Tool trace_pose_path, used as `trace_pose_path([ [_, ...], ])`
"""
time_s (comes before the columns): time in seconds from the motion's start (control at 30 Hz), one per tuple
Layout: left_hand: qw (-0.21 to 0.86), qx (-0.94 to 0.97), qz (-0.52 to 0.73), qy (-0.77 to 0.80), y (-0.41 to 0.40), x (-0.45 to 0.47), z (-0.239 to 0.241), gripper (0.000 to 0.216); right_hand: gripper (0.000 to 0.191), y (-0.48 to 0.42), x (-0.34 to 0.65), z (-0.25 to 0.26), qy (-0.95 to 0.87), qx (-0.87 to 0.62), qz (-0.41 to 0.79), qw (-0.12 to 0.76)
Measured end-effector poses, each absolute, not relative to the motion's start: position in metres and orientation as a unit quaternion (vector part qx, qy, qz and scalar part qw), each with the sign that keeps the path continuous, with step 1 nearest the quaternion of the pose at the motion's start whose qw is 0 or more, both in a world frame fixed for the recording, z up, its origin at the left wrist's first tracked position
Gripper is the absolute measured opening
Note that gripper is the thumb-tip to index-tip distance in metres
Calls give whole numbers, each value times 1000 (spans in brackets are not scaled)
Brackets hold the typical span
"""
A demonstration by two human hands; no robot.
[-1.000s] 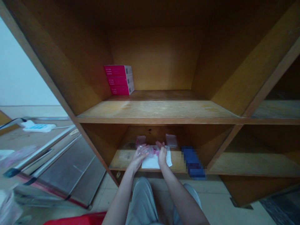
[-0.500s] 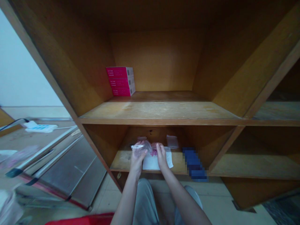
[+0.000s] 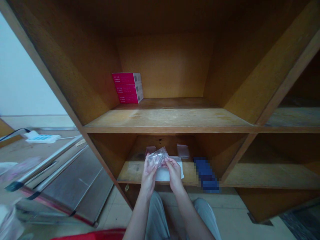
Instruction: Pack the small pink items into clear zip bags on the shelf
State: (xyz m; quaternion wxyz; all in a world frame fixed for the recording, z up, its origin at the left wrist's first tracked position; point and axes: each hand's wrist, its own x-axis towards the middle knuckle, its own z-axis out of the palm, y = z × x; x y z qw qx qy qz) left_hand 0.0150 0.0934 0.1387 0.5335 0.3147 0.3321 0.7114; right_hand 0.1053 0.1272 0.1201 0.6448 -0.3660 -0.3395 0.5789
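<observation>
Head view: both hands were raised in front of the lower compartment, at about 6 o'clock from the frame's centre. The left hand (image 3: pixel 149 173) had its fingers curled shut around the left side of a clear plastic bag (image 3: pixel 157 156). The right hand (image 3: pixel 174 171) pinched the bag's right edge with thumb and fingertips and was otherwise loosely closed. The bag was held in the air between them, just above a white sheet (image 3: pixel 162 174) lying on the lower shelf (image 3: pixel 130 171). Whether anything was inside the bag could not be told.

The film looked thin and slippery. A light pinch at only one edge could let it slide out, and it would likely drop onto the sheet or past the shelf's front lip onto the floor (image 3: pixel 237 223).

Behind the hands, at 12 o'clock, two small packets (image 3: pixel 183 150) lay toward the back of the compartment. A blue object (image 3: pixel 205 173), too blurred to identify, lay at 3 o'clock from the hands. The shelving was worn brown wood. On the upper shelf (image 3: pixel 167 120), a stack of pink boxes (image 3: pixel 127 87) stood at 10 o'clock against the left wall. Outside the unit, at 9 o'clock, a white power strip (image 3: pixel 42 137) lay on the ground near some metal rails (image 3: pixel 50 166).
</observation>
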Motion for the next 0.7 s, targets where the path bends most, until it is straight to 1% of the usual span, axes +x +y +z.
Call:
trace_pose_path([
  [0.2,555,313,699,326,90,16,136,70,23,130,110,122,-293,-338,597,666],
  [0.3,549,321,694,337,90,13,131,66,24,131,114,125,-277,-344,594,672],
  [0.37,533,328,699,348,92,6,130,60,24,131,121,127,-304,-357,580,666],
  [0.47,498,349,700,375,97,-7,133,49,23,131,133,131,-401,-369,567,618],
  [0.6,482,408,626,458,104,-18,139,31,22,129,144,138,-489,-353,590,537],
  [0.7,475,420,600,487,106,-17,143,26,22,128,146,143,-514,-344,591,518],
])
